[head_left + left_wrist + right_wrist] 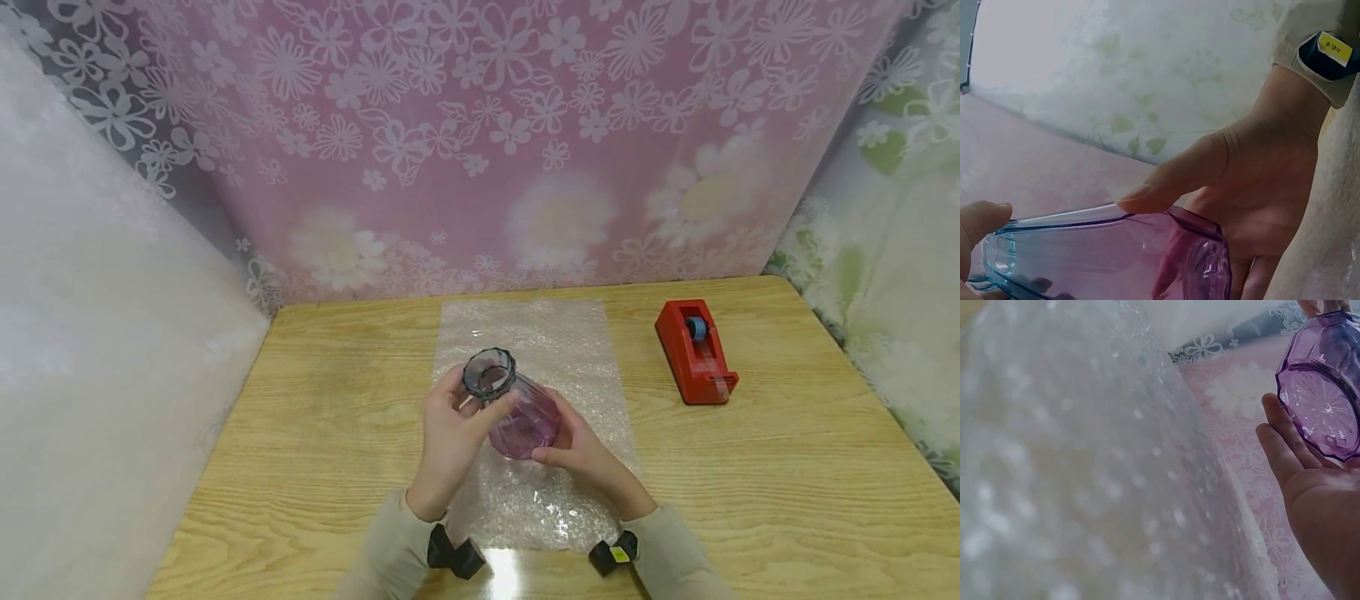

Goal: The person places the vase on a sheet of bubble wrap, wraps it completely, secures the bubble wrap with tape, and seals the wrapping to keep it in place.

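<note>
A faceted glass vase [525, 425], blue-grey at its scalloped rim and purple at its base, is held tilted above a sheet of bubble wrap [532, 325]. Its mouth points up and to the left in the head view. My left hand [453, 429] grips it near the neck, thumb across the front. Around the purple base, my right hand [588, 458] holds with thumb and fingers on either side. The left wrist view shows the vase body [1104, 256] between both hands. In the right wrist view, the patterned bottom [1322, 412] of the vase faces the camera above the right fingers.
A red tape dispenser [693, 358] with a blue-cored roll stands at the right on the wooden table [337, 442]. Pink flowered cloth [465, 167] hangs behind the table, with pale sheets on both sides. Black wrist cameras [456, 554] sit near the table's front.
</note>
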A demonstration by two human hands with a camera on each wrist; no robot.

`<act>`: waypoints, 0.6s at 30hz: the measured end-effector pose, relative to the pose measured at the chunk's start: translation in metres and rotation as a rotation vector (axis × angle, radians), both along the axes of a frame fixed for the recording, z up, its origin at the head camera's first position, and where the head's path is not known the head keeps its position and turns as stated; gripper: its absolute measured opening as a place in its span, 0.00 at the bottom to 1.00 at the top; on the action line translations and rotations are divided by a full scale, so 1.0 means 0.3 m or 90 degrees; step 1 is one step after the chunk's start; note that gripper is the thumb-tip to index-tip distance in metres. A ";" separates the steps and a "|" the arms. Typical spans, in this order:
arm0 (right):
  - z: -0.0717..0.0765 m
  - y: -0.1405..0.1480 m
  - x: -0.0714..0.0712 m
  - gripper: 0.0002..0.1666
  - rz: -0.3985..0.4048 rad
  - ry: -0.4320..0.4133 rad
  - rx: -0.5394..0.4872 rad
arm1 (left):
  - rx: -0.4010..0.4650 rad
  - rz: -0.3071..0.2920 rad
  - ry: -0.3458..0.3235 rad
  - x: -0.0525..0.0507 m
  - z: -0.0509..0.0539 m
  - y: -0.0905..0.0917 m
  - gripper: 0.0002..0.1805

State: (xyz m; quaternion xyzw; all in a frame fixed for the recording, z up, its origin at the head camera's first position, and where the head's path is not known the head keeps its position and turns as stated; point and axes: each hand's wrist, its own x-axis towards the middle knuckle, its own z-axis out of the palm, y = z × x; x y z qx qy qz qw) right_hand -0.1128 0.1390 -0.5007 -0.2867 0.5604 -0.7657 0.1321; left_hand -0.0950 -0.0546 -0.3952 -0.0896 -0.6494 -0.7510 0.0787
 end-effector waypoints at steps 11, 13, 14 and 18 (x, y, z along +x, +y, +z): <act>-0.015 0.010 0.005 0.45 -0.051 -0.006 -0.039 | -0.065 -0.038 0.029 -0.013 0.020 -0.030 0.35; -0.011 0.011 0.007 0.45 -0.053 -0.004 -0.040 | -0.076 -0.045 0.027 -0.015 0.025 -0.039 0.35; -0.009 0.012 0.009 0.45 -0.054 -0.005 -0.040 | -0.081 -0.047 0.027 -0.016 0.026 -0.043 0.34; 0.005 0.023 0.021 0.45 -0.064 -0.003 -0.030 | -0.104 -0.062 0.020 -0.018 0.019 -0.060 0.33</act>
